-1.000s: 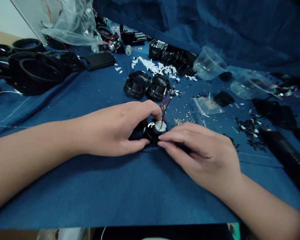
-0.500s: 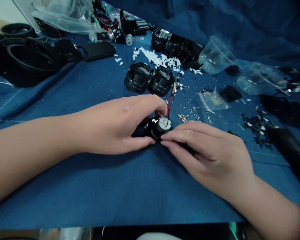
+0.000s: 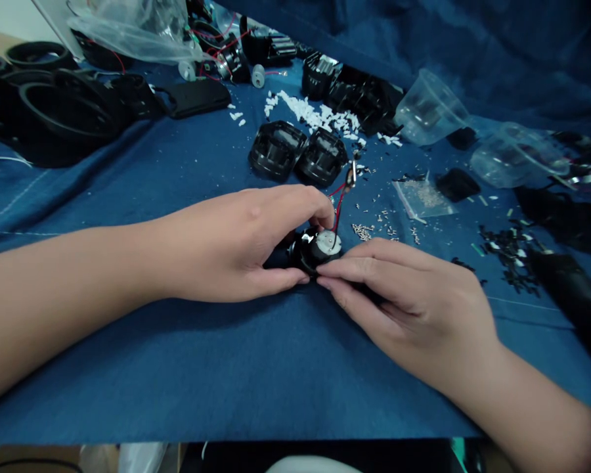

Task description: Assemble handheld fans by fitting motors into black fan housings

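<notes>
clasping a black motor housing (image 3: pixel 304 253), left hand (image 3: pixel 259 240) curled round it, right hand (image 3: pixel 418 295) pinching its edge

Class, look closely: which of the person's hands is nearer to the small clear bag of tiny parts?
Right. The right hand is on the near side of the clear bag, apart from it; the left hand is farther away, to its left.

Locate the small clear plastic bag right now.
In the head view, the small clear plastic bag lies right of centre, beyond the right hand, just left of a rounded black piece.
</notes>
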Demonstrator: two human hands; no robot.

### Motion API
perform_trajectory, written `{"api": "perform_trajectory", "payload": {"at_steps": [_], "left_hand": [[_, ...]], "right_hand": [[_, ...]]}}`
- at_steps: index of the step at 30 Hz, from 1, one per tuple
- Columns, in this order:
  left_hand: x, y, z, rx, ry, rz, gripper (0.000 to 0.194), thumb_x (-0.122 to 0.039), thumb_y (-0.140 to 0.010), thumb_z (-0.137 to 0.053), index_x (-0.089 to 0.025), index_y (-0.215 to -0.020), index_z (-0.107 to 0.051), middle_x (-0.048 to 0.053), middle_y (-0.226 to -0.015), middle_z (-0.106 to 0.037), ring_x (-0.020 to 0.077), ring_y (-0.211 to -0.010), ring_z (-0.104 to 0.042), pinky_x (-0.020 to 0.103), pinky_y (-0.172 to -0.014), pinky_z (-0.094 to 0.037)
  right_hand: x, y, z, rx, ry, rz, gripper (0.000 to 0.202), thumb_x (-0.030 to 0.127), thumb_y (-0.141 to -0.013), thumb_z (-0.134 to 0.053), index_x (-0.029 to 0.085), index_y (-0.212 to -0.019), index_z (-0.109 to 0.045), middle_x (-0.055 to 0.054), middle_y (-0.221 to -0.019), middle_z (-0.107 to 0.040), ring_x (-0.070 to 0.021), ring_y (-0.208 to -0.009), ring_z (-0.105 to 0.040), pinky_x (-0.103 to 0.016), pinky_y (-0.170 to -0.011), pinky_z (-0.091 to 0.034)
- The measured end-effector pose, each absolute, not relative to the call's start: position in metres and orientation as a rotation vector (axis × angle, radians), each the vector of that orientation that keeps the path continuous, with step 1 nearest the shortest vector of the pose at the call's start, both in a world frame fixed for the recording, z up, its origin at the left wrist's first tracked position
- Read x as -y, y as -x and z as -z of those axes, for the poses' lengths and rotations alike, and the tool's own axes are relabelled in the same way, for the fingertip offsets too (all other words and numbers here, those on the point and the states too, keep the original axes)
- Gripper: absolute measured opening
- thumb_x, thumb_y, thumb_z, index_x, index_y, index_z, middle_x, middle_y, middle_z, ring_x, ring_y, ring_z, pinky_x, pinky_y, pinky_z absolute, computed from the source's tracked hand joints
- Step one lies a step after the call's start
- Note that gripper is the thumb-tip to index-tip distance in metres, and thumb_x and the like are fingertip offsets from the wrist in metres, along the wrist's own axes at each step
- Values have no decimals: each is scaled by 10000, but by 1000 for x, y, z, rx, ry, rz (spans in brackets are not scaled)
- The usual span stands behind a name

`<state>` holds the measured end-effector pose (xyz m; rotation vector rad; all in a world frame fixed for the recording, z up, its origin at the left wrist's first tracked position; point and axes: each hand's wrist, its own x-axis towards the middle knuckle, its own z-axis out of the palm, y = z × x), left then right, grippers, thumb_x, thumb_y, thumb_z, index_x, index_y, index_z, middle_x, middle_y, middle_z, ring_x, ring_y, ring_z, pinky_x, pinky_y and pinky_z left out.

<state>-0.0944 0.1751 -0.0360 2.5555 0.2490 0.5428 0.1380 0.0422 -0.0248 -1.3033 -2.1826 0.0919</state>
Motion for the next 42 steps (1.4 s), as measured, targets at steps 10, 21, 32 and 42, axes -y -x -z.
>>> {"api": "perform_trajectory", "payload": {"at_steps": [10, 21, 32, 42], "left_hand": [[-176, 94, 32, -252, -2517, -486, 475, -196, -1010, -749, -122, -1435, -549, 124, -1402, -680, 229, -1284, -653, 356, -1093, -515], [-175, 94, 29, -254, -2525, -464, 435, -193, -1027, -716, -140, -1418, -533, 116, -1393, -680, 232, -1283, -652, 391, -1087, -520], [-172, 94, 33, -377, -2485, -470, 452, -532, -1032, -768, -245, -1352, -629, 86, -1353, -742, 292, -1253, -707, 431, -1080, -534], [-165, 90, 28, -325, -2483, -495, 275, -359, -1005, -691, -231, -1246, -665, 78, -1270, -759, 286, -1210, -718, 447, -1076, -550]], "right_hand": [[-43, -136, 27, 2120, 1321, -177, 116, 126, -1029, -744, 210, -1065, -816, 30, -1020, -796, -57, -903, -767, -173, -774, -606], [-45, -136, 30, 2139, 1276, -212, 107, 128, -1036, -735, 201, -1066, -808, 19, -1010, -780, -53, -888, -750, -167, -809, -608], [-58, -150, 22, 1943, 1315, -194, 240, 165, -1070, -611, 214, -1233, -781, -66, -1160, -769, -142, -1028, -752, -263, -859, -656], [-80, -153, 39, 2001, 1230, -254, 267, 244, -1125, -599, 201, -1355, -727, -87, -1470, -691, -174, -1415, -653, -426, -1232, -577]]}}
